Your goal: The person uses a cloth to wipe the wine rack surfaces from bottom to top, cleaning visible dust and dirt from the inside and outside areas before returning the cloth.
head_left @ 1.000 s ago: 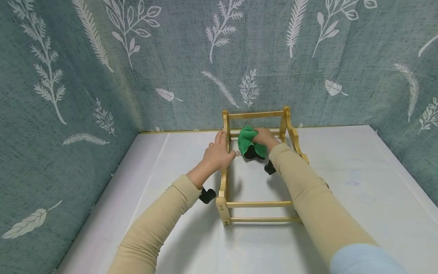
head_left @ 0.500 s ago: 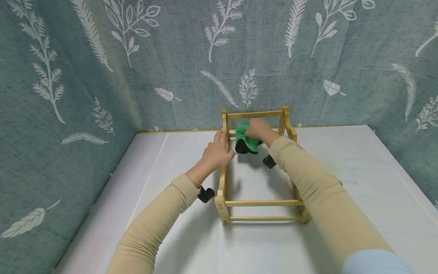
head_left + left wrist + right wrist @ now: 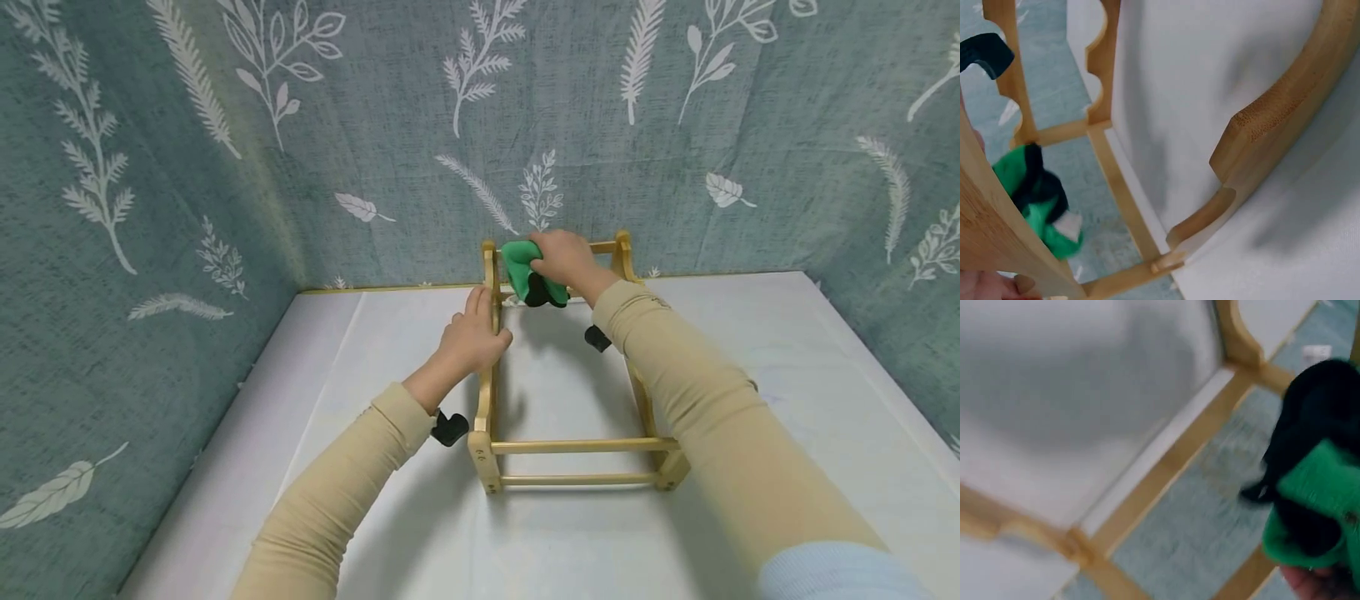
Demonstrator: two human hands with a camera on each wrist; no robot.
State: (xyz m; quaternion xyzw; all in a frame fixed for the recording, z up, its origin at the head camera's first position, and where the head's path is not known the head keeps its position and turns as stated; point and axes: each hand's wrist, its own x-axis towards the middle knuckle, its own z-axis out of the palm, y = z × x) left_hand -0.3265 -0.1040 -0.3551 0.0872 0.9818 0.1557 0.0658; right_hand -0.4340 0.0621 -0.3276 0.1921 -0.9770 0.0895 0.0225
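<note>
Change: your right hand (image 3: pixel 566 257), with the crumpled green-and-black soft fabric piece (image 3: pixel 519 260) it grasps, has moved up and toward the back wall since a second ago, from low inside the pale varnished wooden frame (image 3: pixel 570 446) to its far upper crossbar; whether fabric and bar touch, you cannot tell. Your left hand (image 3: pixel 471 337) has stayed at the frame's left side, gripping the rail with fingers along the outside, thumb on the inner face.

Surface: one white-covered table (image 3: pixel 382 375), faintly creased, the frame standing on it near the back edge, soft shadows around it.

Room: grey-green wall fabric (image 3: pixel 405 108) behind and to both sides, printed with white leaves and fern sprays.

Materials: frame of honey-toned wood, visible grain, scalloped side pieces, round-edged crossbars paired at near and far ends. Fabric piece matte, folded, with a small white patch in the left wrist view. Your tan sleeves (image 3: pixel 322 500), wrinkled; light blue ribbed fabric (image 3: pixel 832 571) high on the right arm. One small black fitting (image 3: pixel 450 428) beside the left wrist.
</note>
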